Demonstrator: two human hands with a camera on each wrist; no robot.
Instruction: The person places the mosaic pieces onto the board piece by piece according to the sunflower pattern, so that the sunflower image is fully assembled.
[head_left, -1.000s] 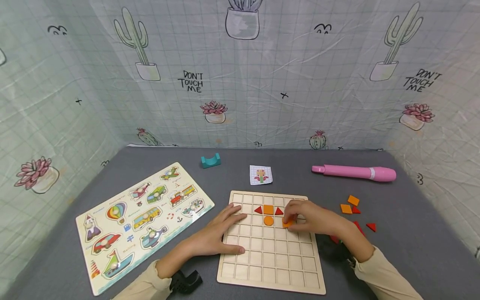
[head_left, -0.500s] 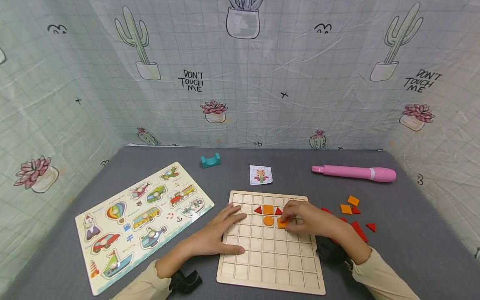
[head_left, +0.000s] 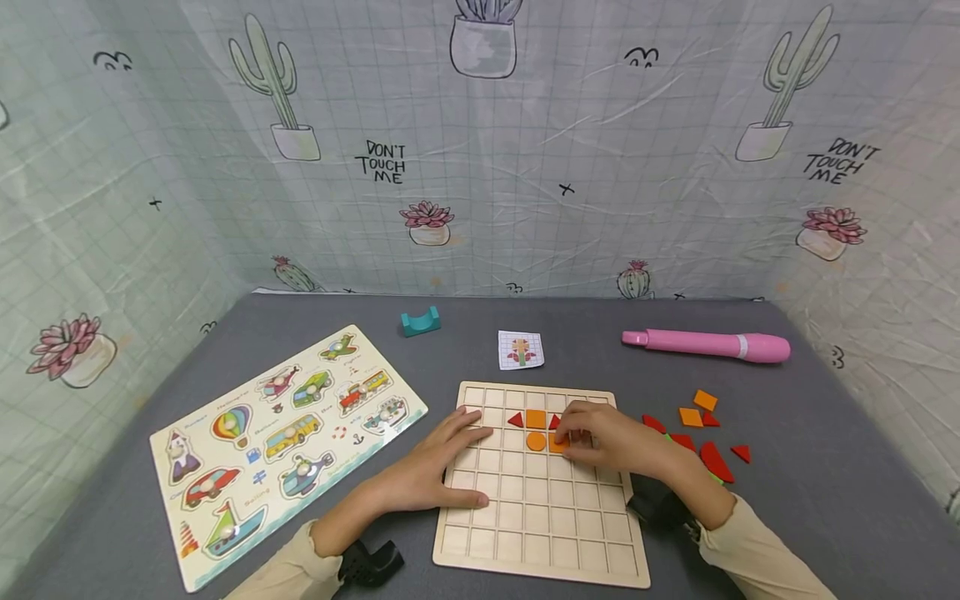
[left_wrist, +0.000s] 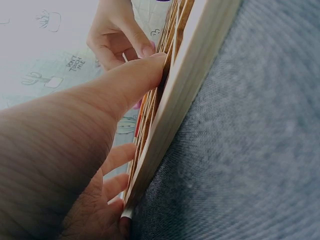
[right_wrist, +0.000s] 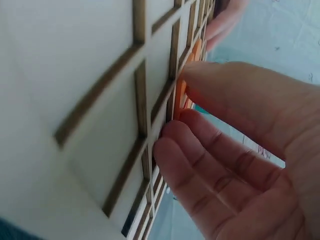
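Observation:
A wooden grid board [head_left: 525, 533] lies on the table. My left hand [head_left: 431, 471] rests on its left edge, thumb and fingers spread along the side. With thumb and fingertips, my right hand [head_left: 618, 437] pinches an orange square tile [head_left: 557, 443] at the grid, just right of an orange round tile [head_left: 536, 442]. In the right wrist view the thumb touches the orange tile [right_wrist: 179, 97], which the fingers partly cover. Above the round tile sits another orange square [head_left: 536, 419], between a red triangle [head_left: 516, 420] and a second red triangle [head_left: 553, 422], partly hidden by the right fingers.
Loose red pieces [head_left: 716, 461] and orange squares [head_left: 691, 417] lie right of the board. Behind it are a small pattern card [head_left: 521, 350], a pink wand-shaped object [head_left: 705, 343] and a teal block [head_left: 421, 322]. A vehicle puzzle board [head_left: 288, 450] lies left.
My right hand has slid slightly left with the orange square tile, bringing it against the round tile's side. More red pieces show beside the right wrist. The left hand stays in place.

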